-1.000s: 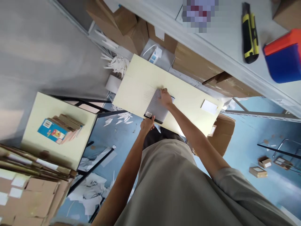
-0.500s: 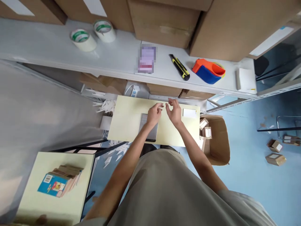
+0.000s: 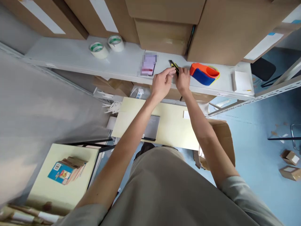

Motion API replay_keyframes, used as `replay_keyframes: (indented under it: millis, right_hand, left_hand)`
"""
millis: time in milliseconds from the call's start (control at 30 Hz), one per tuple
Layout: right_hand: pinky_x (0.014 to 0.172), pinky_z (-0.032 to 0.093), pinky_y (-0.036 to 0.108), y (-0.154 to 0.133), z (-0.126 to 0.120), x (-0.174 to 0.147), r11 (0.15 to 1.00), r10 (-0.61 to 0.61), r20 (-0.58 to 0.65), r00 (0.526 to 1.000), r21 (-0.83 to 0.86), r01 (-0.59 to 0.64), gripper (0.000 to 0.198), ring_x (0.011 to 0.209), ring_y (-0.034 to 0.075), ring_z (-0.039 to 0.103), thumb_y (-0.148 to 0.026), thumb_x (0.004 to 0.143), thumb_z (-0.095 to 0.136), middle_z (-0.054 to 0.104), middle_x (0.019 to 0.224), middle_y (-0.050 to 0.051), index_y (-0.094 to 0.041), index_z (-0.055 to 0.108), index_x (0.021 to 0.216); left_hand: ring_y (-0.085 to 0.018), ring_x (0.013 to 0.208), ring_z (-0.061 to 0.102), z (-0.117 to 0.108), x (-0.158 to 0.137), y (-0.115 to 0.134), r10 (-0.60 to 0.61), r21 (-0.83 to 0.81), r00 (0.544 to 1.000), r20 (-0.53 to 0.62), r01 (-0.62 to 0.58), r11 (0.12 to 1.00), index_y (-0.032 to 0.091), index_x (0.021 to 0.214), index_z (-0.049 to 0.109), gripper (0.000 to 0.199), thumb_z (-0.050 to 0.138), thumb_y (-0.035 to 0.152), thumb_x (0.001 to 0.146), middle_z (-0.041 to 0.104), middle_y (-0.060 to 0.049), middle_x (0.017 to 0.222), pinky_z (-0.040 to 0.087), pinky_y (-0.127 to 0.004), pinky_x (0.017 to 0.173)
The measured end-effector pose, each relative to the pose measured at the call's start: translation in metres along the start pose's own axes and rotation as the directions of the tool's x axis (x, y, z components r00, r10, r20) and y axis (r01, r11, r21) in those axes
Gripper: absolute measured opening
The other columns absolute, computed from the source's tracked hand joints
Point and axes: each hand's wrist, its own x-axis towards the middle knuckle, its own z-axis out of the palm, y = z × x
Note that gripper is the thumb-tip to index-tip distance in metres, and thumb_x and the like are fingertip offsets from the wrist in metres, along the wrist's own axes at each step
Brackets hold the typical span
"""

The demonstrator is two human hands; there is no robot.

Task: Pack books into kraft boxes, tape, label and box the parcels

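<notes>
A black and yellow utility knife (image 3: 173, 64) lies on the grey shelf, its lower part covered by my right hand (image 3: 182, 80). The fingers of that hand are wrapped over the knife's handle. Close against its left side is my left hand (image 3: 161, 83), fingers bent and drawn together, the index fingertip beside the knife. Whatever the left fingers may hold is hidden. Just left of my hands lies a phone-like item (image 3: 148, 64), blurred out. An orange and blue tape-dispenser-like object (image 3: 204, 74) sits right of the knife.
Two tape rolls, a front one (image 3: 98, 51) and a rear one (image 3: 116, 43), and a white stack (image 3: 242, 81) sit on the shelf (image 3: 70, 59). Cardboard boxes (image 3: 162, 37) stand behind. Below is a pale table (image 3: 174, 125) with a dark grey book-like item (image 3: 152, 128). An open carton (image 3: 223, 141) stands right.
Both hands have moved up and forward from above the pale table to the shelf. My right hand has closed over the utility knife, and my left has come beside it. The view has shifted slightly.
</notes>
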Motion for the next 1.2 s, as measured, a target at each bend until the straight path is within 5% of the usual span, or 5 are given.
replay_keyframes:
  millis: [200,367,633,900,1200]
  right_hand:
    - [0.135,0.035,0.048,-0.014,-0.003,-0.078,0.998,0.053,-0.061,0.997,0.049,-0.05,0.052,0.152,0.028,0.051,-0.03,0.124,0.03,0.057,0.163,0.028,-0.006,0.052,0.164]
    - [0.13,0.046,0.067,-0.026,0.022,-0.222,0.95,0.152,0.125,0.98,0.255,-0.18,0.067,0.167,0.036,0.046,-0.048,0.122,0.015,0.052,0.17,0.022,-0.02,0.04,0.178]
    - [0.112,0.067,0.055,-0.075,0.072,-0.386,0.629,0.598,0.32,0.735,0.382,-0.677,0.057,0.132,0.033,0.077,-0.049,0.111,0.055,0.07,0.155,0.024,-0.02,0.059,0.159]
    - [0.101,0.071,0.047,-0.151,0.157,-0.382,0.478,0.635,0.48,0.605,0.371,-0.796,0.067,0.115,0.03,0.083,-0.04,0.096,0.065,0.079,0.143,0.019,-0.016,0.063,0.159]
    - [0.113,0.063,0.054,-0.187,0.248,-0.309,0.755,0.587,0.47,0.659,-0.022,-0.656,0.064,0.133,0.04,0.075,-0.036,0.112,0.051,0.073,0.149,0.018,-0.025,0.053,0.175]
  left_hand:
    - [-0.03,0.14,0.075,-0.05,-0.123,-0.103,-0.284,0.099,0.956,-0.073,0.29,0.952,0.021,0.14,0.077,0.035,0.064,0.028,0.108,0.082,-0.009,0.138,0.061,-0.045,0.122]
    - [-0.036,0.149,0.067,-0.112,-0.245,-0.184,-0.633,0.405,0.759,-0.155,0.633,0.659,0.01,0.146,0.075,0.056,0.061,0.011,0.092,0.074,-0.021,0.154,0.048,-0.054,0.135]
    - [-0.039,0.177,0.029,-0.133,-0.312,-0.212,-0.699,0.668,0.708,0.099,0.473,0.574,0.012,0.157,0.067,0.069,0.062,0.011,0.088,0.036,-0.021,0.187,0.035,-0.063,0.141]
    - [-0.044,0.175,0.032,-0.178,-0.298,-0.236,-0.575,0.668,0.728,0.374,0.219,0.712,0.011,0.164,0.061,0.075,0.066,0.022,0.089,0.038,-0.025,0.185,0.03,-0.065,0.14]
    - [-0.037,0.178,0.029,-0.209,-0.268,-0.303,-0.299,0.379,0.695,0.654,0.041,0.924,0.013,0.166,0.06,0.069,0.053,0.034,0.1,0.044,-0.019,0.184,0.014,-0.061,0.147]
